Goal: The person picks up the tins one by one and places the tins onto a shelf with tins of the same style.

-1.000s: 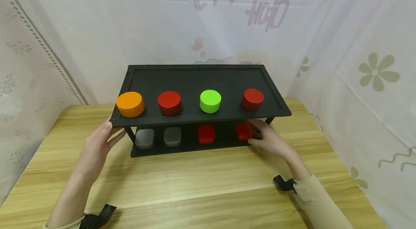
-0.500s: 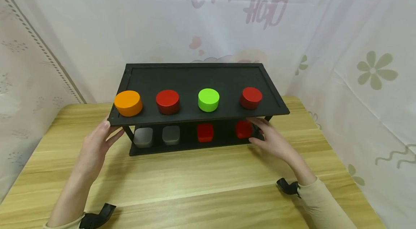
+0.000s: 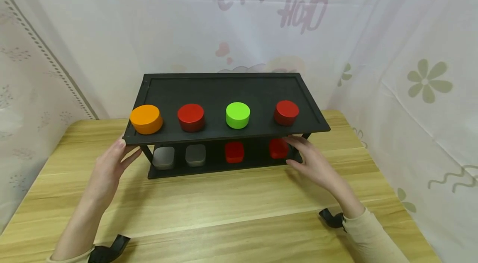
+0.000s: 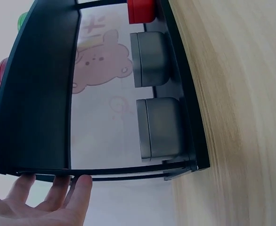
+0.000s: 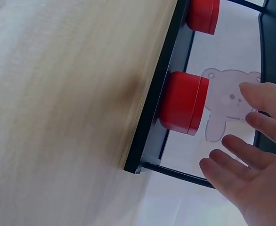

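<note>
- On the tabletop [image 3: 231,209]: black two-tier shelf [image 3: 228,134] standing upright, upper tier carrying an orange puck [image 3: 146,119], a red puck [image 3: 191,117], a green puck [image 3: 237,115] and a second red puck [image 3: 286,112] in a row along the front edge.
- Lower tier: two grey tins [image 3: 163,157] at the left, then a red tin [image 3: 234,152], then the rightmost red tin [image 3: 278,148] at the right end.
- Right hand [image 3: 311,161]: a second ago pressed close against the rightmost red tin; now drawn back slightly, fingers straight and spread, released, holding nothing. Wrist view confirms a gap between fingertips [image 5: 251,89] and tin [image 5: 182,101].
- Rightmost red tin: resting on the lower tier, position unchanged apart from camera drift, free of the hand.
- Left hand [image 3: 110,167]: unchanged, relaxed, fingertips [image 4: 84,181] touching the left front corner of the upper tier, steadying the shelf.
- Judgement: placement of the tin appears complete; right hand seems to be withdrawing, nothing else displaced.
</note>
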